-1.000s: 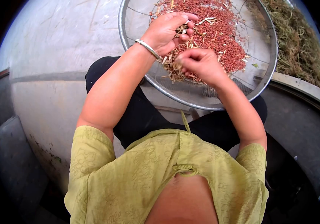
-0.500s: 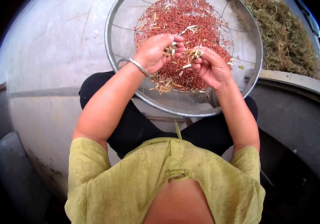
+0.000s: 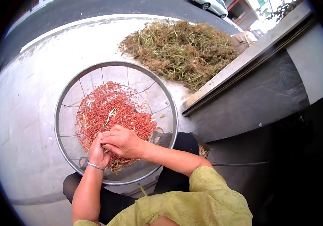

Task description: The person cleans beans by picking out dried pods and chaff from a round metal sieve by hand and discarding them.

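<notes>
A large round metal-rimmed sieve rests at my knees, with small red beans or seeds spread over its mesh. Pale bits of dry husk lie among them, and a thicker heap of brown husks sits near the close side. My left hand, with a silver bracelet at the wrist, is cupped over the seeds; its palm is mostly hidden. The fingers of my right hand are bent down into that palm, touching it. Whatever lies between the two hands barely shows.
Beyond the sieve, a big heap of dried plant stalks lies on pale concrete. A slanted ledge with dark panels stands at the right. A road with a parked car is at the top.
My view has swung up and right, bringing the stalk heap and road into sight. My hands, apart before with husks in each, are now together.
</notes>
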Tool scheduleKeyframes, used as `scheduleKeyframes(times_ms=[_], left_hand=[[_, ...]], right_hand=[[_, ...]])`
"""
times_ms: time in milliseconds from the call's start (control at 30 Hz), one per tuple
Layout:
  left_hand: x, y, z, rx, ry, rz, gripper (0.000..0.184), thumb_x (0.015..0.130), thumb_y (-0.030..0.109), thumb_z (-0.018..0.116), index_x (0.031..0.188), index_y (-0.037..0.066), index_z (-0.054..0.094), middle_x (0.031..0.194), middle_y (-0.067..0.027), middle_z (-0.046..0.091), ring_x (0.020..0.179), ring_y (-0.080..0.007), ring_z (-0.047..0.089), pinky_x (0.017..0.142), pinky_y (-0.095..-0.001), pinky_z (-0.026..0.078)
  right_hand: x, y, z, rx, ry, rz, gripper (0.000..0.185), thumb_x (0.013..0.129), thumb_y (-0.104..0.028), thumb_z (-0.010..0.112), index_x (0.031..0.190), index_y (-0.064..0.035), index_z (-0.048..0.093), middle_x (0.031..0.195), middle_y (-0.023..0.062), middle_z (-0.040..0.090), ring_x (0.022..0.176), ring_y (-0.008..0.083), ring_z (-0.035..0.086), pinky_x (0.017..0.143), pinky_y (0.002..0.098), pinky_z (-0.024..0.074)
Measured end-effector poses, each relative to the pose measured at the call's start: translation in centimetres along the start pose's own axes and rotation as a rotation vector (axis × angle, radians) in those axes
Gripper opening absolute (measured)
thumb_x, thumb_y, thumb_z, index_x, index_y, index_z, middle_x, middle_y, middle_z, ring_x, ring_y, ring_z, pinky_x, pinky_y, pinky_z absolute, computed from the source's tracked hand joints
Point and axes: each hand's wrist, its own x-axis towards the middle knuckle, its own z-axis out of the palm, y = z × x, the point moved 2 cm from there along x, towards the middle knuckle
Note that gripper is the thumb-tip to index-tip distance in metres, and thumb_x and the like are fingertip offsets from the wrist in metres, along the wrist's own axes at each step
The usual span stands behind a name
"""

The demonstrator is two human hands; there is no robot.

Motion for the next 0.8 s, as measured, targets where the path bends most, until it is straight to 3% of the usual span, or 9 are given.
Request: scheduleKeyframes(times_ms=[100, 167, 300, 367, 433, 467, 567, 700, 800], left_hand=[[-1.4, 1.0, 0.2, -0.025, 0.18, 0.103, 0.026, 0.096, 0.029, 0.04, 0.102, 0.009, 0.054, 0.091, -0.0049, 0.058, 0.081, -0.0157, 0.058, 0.065, -0.0292, 0.051], [-1.3, 1.1, -0.1, 0.026, 0.065, 0.22, 0.024, 0.096, 0.025, 0.041, 0.099, 0.006, 0.055, 0.087, -0.0046, 0.058, 0.076, -0.0143, 0.059, 0.064, -0.0262, 0.05], [-1.2, 1.3, 0.8, 0.257, 0.011, 0.57, 0.021, 0.096, 0.019, 0.04, 0.093, 0.005, 0.056, 0.086, -0.0046, 0.059, 0.074, -0.0133, 0.057, 0.066, -0.0231, 0.048], [-1.6, 1.8, 1.9, 0.491, 0.02, 0.753, 0.018, 0.094, 0.017, 0.043, 0.092, 0.003, 0.055, 0.085, -0.0072, 0.059, 0.077, -0.0182, 0.057, 0.072, -0.0279, 0.047], [-3.1, 2.4, 4.0, 1.308, -0.034, 1.248, 0.017, 0.091, 0.016, 0.047, 0.09, 0.001, 0.054, 0.081, -0.0084, 0.059, 0.079, -0.0245, 0.056, 0.079, -0.0347, 0.045], [-3.3, 1.8, 3.4, 1.487, -0.077, 1.14, 0.031, 0.087, 0.028, 0.053, 0.102, 0.001, 0.056, 0.098, -0.0158, 0.059, 0.097, -0.0323, 0.054, 0.089, -0.0406, 0.041], [-4.2, 1.2, 3.9, 1.603, -0.061, 1.141, 0.033, 0.079, 0.027, 0.057, 0.104, 0.005, 0.056, 0.109, -0.0176, 0.054, 0.112, -0.0356, 0.044, 0.099, -0.0475, 0.03], [-4.4, 1.4, 5.1, 1.611, -0.044, 1.322, 0.056, 0.088, 0.046, 0.048, 0.12, 0.0, 0.049, 0.127, -0.0225, 0.045, 0.12, -0.0345, 0.042, 0.099, -0.0431, 0.033], [-3.3, 1.5, 5.0, 1.284, -0.166, 1.365, 0.074, 0.086, 0.057, 0.04, 0.134, 0.001, 0.034, 0.143, -0.0243, 0.022, 0.132, -0.0384, 0.023, 0.106, -0.0466, 0.022]], right_hand=[[-0.2, 0.1, 0.4, 0.273, 0.224, 0.037, 0.015, 0.083, -0.012, 0.06, 0.096, -0.0047, 0.063, 0.099, 0.0069, 0.062, 0.086, 0.0218, 0.058, 0.074, 0.0295, 0.0474], [-1.5, 1.7, 3.0, 0.884, 0.396, 0.58, 0.018, 0.09, -0.015, 0.053, 0.102, -0.0033, 0.061, 0.106, 0.0047, 0.061, 0.091, 0.0173, 0.058, 0.077, 0.0315, 0.0471], [-2.7, 1.8, 7.9, 1.929, 0.578, 0.975, 0.027, 0.094, -0.026, 0.047, 0.108, -0.0069, 0.058, 0.098, 0.0022, 0.059, 0.089, 0.0155, 0.054, 0.085, 0.0353, 0.044], [-2.2, 1.3, 10.1, 2.062, 0.653, 1.061, 0.031, 0.093, -0.033, 0.043, 0.109, -0.0087, 0.055, 0.103, 0.0043, 0.058, 0.096, 0.0181, 0.053, 0.09, 0.0386, 0.0419], [-0.8, 0.8, 10.1, 2.175, 0.562, 0.849, 0.032, 0.094, -0.032, 0.041, 0.113, -0.0079, 0.051, 0.109, 0.0058, 0.055, 0.106, 0.0179, 0.051, 0.095, 0.0375, 0.0409], [-0.7, 0.9, 10.4, 2.179, 0.565, 0.849, 0.032, 0.094, -0.032, 0.041, 0.113, -0.0079, 0.051, 0.109, 0.0058, 0.055, 0.106, 0.0179, 0.051, 0.095, 0.0375, 0.0409], [0.0, 0.6, 9.8, 2.403, 0.65, 0.561, 0.038, 0.094, -0.032, 0.039, 0.117, -0.0044, 0.048, 0.115, 0.0125, 0.054, 0.114, 0.0251, 0.049, 0.099, 0.0403, 0.0392], [-0.7, 0.8, 8.7, 2.073, 0.641, 0.863, 0.035, 0.092, -0.03, 0.044, 0.117, -0.0067, 0.051, 0.118, 0.0084, 0.053, 0.107, 0.023, 0.052, 0.092, 0.038, 0.0445], [-1.1, 1.4, 7.8, 2.649, 0.472, 0.837, 0.025, 0.089, -0.03, 0.048, 0.103, -0.0141, 0.06, 0.106, 0.0023, 0.059, 0.095, 0.02, 0.056, 0.083, 0.0373, 0.0495]])
